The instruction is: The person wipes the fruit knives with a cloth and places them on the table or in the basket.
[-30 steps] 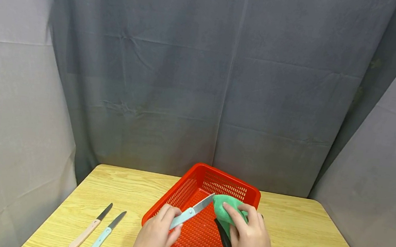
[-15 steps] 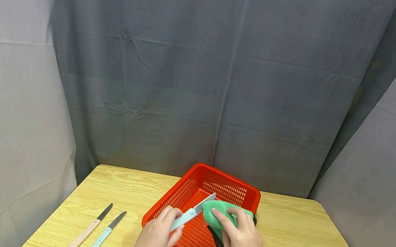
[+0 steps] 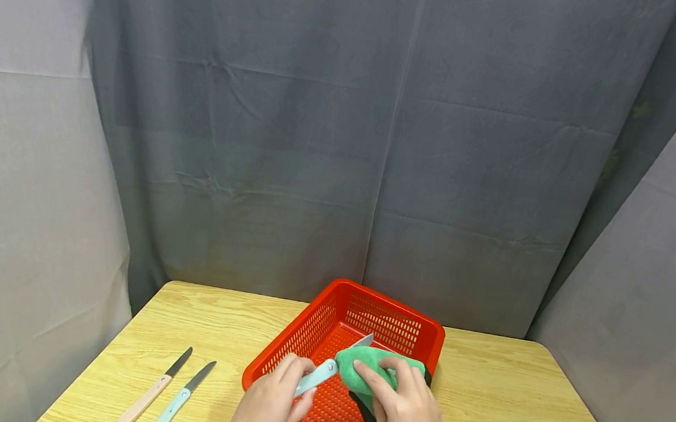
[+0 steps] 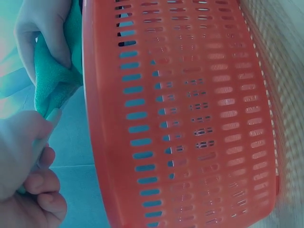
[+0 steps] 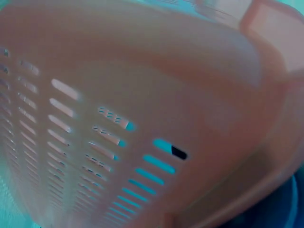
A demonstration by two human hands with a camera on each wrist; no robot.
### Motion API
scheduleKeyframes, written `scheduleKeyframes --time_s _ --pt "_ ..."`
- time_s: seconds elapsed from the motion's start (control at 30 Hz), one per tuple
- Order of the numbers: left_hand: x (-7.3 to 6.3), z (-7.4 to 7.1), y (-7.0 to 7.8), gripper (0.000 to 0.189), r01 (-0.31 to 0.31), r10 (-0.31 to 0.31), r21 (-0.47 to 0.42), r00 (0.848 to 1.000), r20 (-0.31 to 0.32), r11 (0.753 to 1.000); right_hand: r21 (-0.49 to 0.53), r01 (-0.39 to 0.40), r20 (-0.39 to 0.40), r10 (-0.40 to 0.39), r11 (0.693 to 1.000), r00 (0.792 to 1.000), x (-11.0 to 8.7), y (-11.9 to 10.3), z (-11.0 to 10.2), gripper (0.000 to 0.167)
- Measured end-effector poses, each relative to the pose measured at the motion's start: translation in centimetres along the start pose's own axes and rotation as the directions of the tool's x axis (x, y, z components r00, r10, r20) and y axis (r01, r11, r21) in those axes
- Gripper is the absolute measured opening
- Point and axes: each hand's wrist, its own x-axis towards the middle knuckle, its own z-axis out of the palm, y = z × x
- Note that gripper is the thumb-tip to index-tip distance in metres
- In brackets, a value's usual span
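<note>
A small knife with a smooth pale-blue handle (image 3: 318, 376) slants up from the left hand (image 3: 271, 400), whose fingers are curled round it; its silvery blade tip shows past the fuzzy green cloth with black edging (image 3: 369, 356), pinched in the right hand (image 3: 412, 415). Three knives are visible, with one cloth and one red perforated plastic basket (image 3: 393, 304) beneath both hands. Left of the left hand, a beige-handled knife (image 3: 158, 385) and another blue-handled knife (image 3: 182, 395) lie on the wood-grain table (image 3: 515, 408). Cloth hides most of the held blade; basket wall fills the right wrist view.
</note>
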Motion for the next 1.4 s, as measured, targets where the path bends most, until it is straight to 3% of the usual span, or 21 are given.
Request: scheduleKeyframes --time_s 0.33,0.63,1.0,1.2,1.4 --pt "0.0 0.2 -0.3 0.031 -0.056 0.057 0.047 0.998 -0.022 0.997 0.006 -0.015 -0.047 0.015 1.000 0.999 -0.3 0.3 0.3 0.067" --pt "0.0 0.1 -0.2 0.032 -0.070 0.074 0.080 0.996 -0.042 0.994 -0.029 -0.112 0.006 0.112 0.993 0.994 -0.3 0.7 0.2 0.066" --pt "0.0 0.2 -0.3 0.033 -0.081 0.084 0.074 0.995 -0.046 0.994 -0.054 -0.190 -0.027 0.189 0.980 0.982 -0.4 1.4 0.2 0.064" --pt "-0.1 0.2 -0.4 0.029 -0.010 0.009 0.063 1.000 0.017 0.998 -0.052 -0.229 -0.048 0.227 0.972 0.973 -0.3 1.7 -0.1 0.060" --pt "-0.1 0.0 -0.3 0.027 0.035 -0.038 0.049 0.998 0.047 0.998 -0.041 -0.200 -0.086 0.196 0.979 0.977 0.0 1.6 -0.7 0.060"
